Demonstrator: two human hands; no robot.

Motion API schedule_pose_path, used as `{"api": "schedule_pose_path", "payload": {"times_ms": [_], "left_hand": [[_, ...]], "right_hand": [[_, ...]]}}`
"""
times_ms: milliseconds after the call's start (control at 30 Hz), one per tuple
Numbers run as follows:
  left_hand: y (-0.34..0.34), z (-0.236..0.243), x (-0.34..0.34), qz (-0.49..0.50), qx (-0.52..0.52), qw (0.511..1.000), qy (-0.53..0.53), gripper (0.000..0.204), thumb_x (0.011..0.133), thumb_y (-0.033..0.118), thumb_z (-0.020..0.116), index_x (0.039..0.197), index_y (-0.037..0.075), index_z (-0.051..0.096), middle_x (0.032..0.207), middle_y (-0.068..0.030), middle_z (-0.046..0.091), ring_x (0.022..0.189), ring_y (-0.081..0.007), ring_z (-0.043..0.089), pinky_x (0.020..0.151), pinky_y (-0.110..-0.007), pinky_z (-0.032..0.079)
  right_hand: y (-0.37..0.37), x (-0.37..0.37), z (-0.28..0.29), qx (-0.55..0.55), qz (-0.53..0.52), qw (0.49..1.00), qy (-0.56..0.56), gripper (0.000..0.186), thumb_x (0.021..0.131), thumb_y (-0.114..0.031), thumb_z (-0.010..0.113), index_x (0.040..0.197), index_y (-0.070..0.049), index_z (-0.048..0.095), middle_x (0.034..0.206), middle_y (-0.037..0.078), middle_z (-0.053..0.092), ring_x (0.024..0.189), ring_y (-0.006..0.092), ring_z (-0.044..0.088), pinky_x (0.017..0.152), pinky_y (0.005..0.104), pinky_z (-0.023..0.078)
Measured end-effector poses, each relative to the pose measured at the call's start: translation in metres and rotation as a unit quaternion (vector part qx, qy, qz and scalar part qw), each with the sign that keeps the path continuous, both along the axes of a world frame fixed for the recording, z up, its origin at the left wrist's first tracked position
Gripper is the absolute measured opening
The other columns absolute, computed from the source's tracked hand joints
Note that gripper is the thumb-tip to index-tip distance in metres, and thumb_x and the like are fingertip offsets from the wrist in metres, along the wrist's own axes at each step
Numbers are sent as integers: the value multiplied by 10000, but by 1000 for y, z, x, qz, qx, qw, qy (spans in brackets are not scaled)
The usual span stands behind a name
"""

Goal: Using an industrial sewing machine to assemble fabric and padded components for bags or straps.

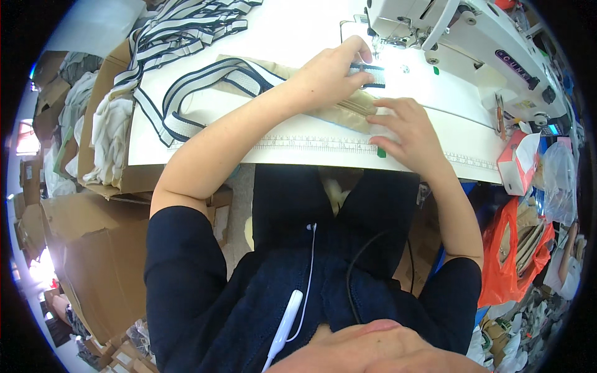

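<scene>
My left hand (336, 78) is beside the white sewing machine's needle area, fingers curved and thumb on a short piece of navy-edged white webbing (377, 74). Beneath it, a long tan fabric piece (336, 117) with a zipper-like strip lies diagonally across the white table (460, 152). My right hand (407, 133) has its fingers spread and bent, the upper fingertips at the tan fabric's right end and the thumb lower, near a green mark above the printed ruler. A loop of striped webbing (186, 87) lies left of my left forearm.
The sewing machine (466, 43) fills the upper right, with scissors (500, 115) and a red-and-white box (513, 161) nearby. Striped straps (180, 31) are heaped at upper left. Cardboard boxes (93, 261) and cloth stand left; an orange bag (510, 255) hangs at right.
</scene>
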State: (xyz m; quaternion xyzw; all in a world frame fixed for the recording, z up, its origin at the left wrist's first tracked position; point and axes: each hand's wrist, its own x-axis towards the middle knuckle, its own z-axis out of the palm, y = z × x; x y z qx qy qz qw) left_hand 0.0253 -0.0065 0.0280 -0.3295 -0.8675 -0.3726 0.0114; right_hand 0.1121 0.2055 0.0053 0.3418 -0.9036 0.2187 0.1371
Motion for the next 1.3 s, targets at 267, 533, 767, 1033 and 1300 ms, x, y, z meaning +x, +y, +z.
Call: {"api": "schedule_pose_path", "payload": {"times_ms": [267, 533, 767, 1033, 1300], "left_hand": [[-24, 40, -6, -15, 22, 999, -24, 217, 920, 205, 653, 1059, 80, 543, 939, -77, 665, 804, -126, 572, 710, -253, 462], [-5, 15, -19, -24, -110, 988, -109, 348, 886, 327, 683, 1129, 109, 562, 1155, -179, 656, 1003, -246, 598, 856, -334, 467], [11, -3, -23, -48, -161, 983, -67, 357, 844, 304, 732, 1093, 87, 598, 1121, -155, 644, 1029, -276, 609, 880, -350, 479], [7, -18, -15, -84, -93, 988, 88, 250, 808, 248, 736, 963, 66, 664, 966, -98, 636, 976, -283, 598, 876, -377, 484], [8, -16, -13, -78, -93, 989, 79, 222, 814, 227, 738, 948, 65, 669, 988, -89, 654, 973, -277, 609, 864, -366, 496]], "right_hand": [[12, -31, 5, 99, 0, 995, 31, 312, 788, -316, 725, 1038, -137, 672, 1251, -14, 615, 1108, 219, 545, 952, 364, 396], [28, -54, 2, 98, 29, 995, 12, 317, 786, -283, 740, 1062, -139, 680, 1250, -29, 626, 1122, 218, 545, 971, 378, 398], [29, -53, -5, 56, 12, 998, 7, 287, 797, -276, 733, 1045, -140, 687, 1221, 15, 632, 1101, 226, 546, 962, 381, 401], [33, -57, -7, 24, 37, 999, 18, 222, 788, -191, 722, 995, -116, 692, 1133, 28, 645, 1059, 221, 564, 945, 370, 416], [41, -56, -7, -2, -4, 1000, -6, 151, 750, -123, 719, 887, -90, 665, 1007, 26, 636, 982, 221, 574, 877, 362, 436]]}}
